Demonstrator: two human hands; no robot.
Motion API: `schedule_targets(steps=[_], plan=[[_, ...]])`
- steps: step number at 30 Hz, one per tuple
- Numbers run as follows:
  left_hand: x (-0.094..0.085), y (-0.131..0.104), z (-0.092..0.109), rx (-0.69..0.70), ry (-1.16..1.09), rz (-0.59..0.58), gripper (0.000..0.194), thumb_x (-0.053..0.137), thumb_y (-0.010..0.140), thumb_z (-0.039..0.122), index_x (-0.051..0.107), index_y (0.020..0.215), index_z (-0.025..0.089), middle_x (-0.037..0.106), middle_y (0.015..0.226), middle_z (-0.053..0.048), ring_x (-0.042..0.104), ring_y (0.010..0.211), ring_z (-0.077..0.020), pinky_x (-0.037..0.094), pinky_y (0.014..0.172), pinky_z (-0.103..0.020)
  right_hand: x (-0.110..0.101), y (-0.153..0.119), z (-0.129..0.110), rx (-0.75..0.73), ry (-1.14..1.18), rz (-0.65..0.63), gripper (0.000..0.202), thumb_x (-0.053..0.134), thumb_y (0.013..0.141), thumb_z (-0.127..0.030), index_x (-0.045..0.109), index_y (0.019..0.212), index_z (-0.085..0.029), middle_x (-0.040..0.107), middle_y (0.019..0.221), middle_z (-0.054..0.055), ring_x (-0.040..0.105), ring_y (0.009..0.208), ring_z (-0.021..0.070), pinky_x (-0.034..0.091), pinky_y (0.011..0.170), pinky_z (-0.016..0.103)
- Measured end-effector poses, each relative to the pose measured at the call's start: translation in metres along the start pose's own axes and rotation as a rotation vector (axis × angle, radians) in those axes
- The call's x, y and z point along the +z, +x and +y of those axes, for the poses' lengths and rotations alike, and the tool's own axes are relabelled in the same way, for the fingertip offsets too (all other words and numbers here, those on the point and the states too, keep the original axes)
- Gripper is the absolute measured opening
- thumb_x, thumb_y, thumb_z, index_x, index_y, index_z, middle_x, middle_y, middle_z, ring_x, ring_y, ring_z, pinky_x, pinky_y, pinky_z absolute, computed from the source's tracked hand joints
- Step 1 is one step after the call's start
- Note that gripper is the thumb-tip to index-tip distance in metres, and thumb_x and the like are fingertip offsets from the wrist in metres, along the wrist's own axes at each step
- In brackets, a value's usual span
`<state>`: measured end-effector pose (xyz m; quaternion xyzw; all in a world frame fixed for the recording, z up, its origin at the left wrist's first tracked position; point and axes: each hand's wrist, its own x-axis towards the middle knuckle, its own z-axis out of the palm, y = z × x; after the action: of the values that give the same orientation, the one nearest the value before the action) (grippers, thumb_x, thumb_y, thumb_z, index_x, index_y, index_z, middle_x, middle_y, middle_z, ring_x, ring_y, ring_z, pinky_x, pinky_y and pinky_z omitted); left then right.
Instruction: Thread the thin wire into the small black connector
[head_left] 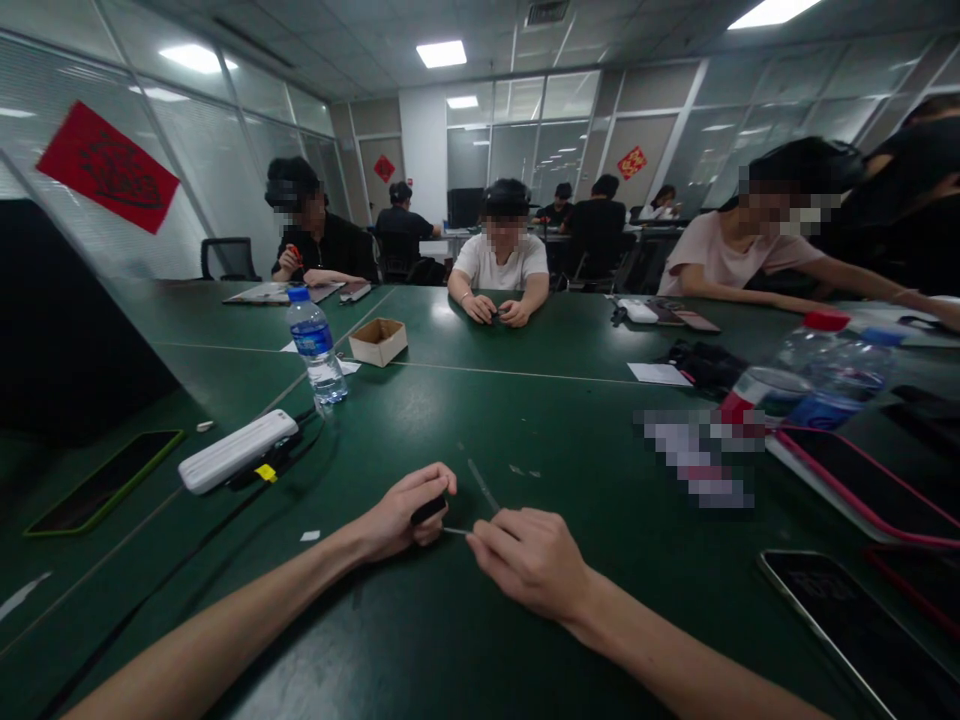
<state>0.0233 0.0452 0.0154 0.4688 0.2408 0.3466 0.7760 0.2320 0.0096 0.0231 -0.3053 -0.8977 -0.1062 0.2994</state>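
My left hand (416, 508) is closed around a small black oblong object (428, 510), whose kind I cannot make out. Thumb and fingers of my right hand (529, 560) pinch a thin pale rod (456, 531) that spans the short gap toward the left hand. Whether the rod is joined to the black piece I cannot tell. A narrow see-through strip (482, 483) slants up beyond my right knuckles; its lower end reaches them. Both hands are low over the dark green table (420, 620).
Left of my hands are a white power bank (238, 450) with a cable, a phone (105, 482) and a water bottle (318, 345). A small open box (378, 345) stands farther back. Phones (862, 630) and bottles (840, 375) crowd the right. Several people sit around.
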Motion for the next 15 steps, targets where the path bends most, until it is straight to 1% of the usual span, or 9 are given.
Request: schedule_targets(steps=[3, 6, 10, 15], plan=[[0.0004, -0.0004, 0.0013, 0.013, -0.021, 0.001, 0.018, 0.048, 0.093, 0.037, 0.047, 0.089, 0.019, 0.032, 0.044, 0.01, 0.022, 0.036, -0.006, 0.02, 0.039, -0.017, 0.0028, -0.002, 0.0107, 0.095, -0.011, -0.04, 0.028, 0.044, 0.095, -0.026, 0.065, 0.081, -0.016, 0.058, 0.067, 0.001, 0.048, 0.055, 0.0074, 0.032, 0.053, 0.021], [0.0007, -0.0002, 0.001, 0.021, -0.043, 0.0, 0.017, 0.046, 0.094, 0.036, 0.048, 0.09, 0.019, 0.032, 0.044, 0.01, 0.022, 0.037, -0.006, 0.02, 0.039, -0.017, 0.0067, -0.003, 0.0099, 0.148, 0.008, -0.078, 0.029, 0.043, 0.095, -0.028, 0.066, 0.083, -0.016, 0.059, 0.069, 0.001, 0.049, 0.056, 0.0074, 0.033, 0.054, 0.021], [0.0004, -0.0001, -0.0012, 0.034, -0.056, 0.014, 0.017, 0.045, 0.094, 0.036, 0.048, 0.091, 0.019, 0.032, 0.045, 0.01, 0.023, 0.037, -0.0062, 0.02, 0.04, -0.017, 0.008, -0.0032, 0.0085, 0.161, 0.036, -0.103, 0.029, 0.042, 0.096, -0.028, 0.066, 0.086, -0.015, 0.059, 0.071, 0.001, 0.049, 0.057, 0.0069, 0.033, 0.054, 0.02], [0.0025, -0.0009, -0.0031, 0.053, -0.007, 0.05, 0.018, 0.05, 0.092, 0.037, 0.048, 0.09, 0.019, 0.033, 0.046, 0.01, 0.026, 0.038, -0.0057, 0.021, 0.04, -0.017, 0.0076, -0.0032, 0.0094, 0.145, 0.001, -0.101, 0.03, 0.042, 0.096, -0.028, 0.066, 0.085, -0.015, 0.058, 0.069, 0.001, 0.048, 0.056, 0.0066, 0.031, 0.053, 0.02]])
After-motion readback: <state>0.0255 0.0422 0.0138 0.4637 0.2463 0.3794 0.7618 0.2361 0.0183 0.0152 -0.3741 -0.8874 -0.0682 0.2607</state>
